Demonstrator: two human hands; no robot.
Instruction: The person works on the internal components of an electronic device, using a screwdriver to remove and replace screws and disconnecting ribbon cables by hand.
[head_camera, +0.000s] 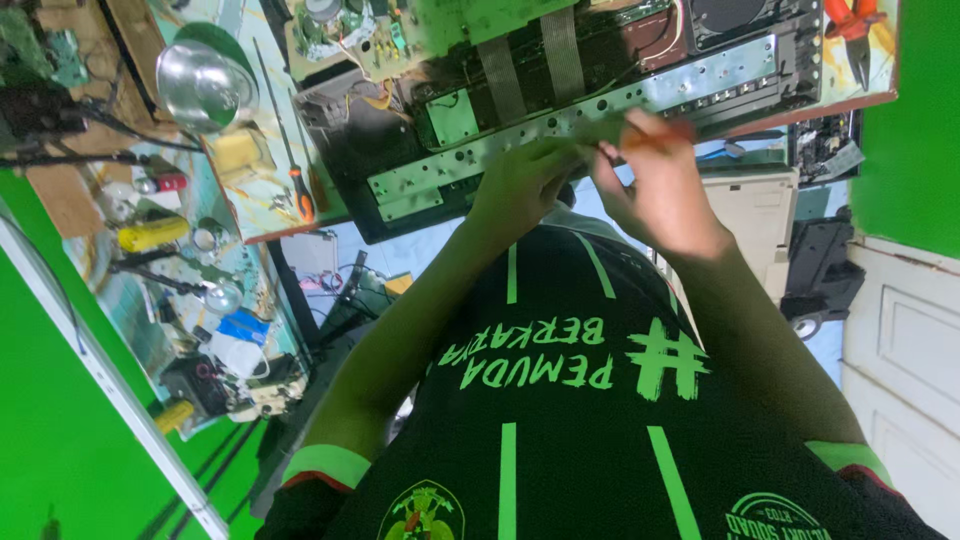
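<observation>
right hand (655, 185) blurred | pliers (855, 30) cut by top edge

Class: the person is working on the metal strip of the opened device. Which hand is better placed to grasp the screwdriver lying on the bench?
Probably the left hand: the orange-handled screwdriver lies on its side of the metal strip, while the right hand is farther away.

free: bench edge near metal rail (560, 125) | blocked: ribbon cables (530, 65), circuit board (400, 30) beyond
</observation>
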